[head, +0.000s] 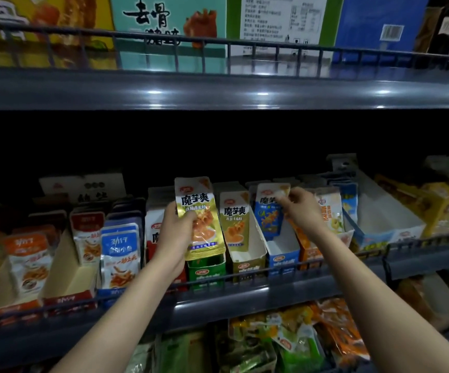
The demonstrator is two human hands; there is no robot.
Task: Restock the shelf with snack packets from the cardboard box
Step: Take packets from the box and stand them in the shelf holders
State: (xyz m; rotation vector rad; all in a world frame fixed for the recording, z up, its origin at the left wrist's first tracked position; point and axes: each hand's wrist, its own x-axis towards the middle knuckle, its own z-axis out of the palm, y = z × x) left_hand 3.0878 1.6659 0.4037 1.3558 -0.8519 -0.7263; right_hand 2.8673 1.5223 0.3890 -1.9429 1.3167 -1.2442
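Note:
My left hand [176,232] grips a stack of gold snack packets [199,211], held upright above a green display carton [205,270] on the middle shelf [244,294]. My right hand [298,204] pinches the top corner of a blue snack packet [267,216] that stands in a blue display carton [282,251]. Between them a gold packet [235,219] stands in its own gold carton [247,259]. The cardboard box is not in view.
Orange, red and blue fish-snack packets [119,254] fill cartons to the left. A nearly bare white-and-blue carton [387,224] and yellow packs [443,208] sit right. A dark upper shelf [218,90] with large boxes overhangs. Loose packets [298,337] lie on the shelf below.

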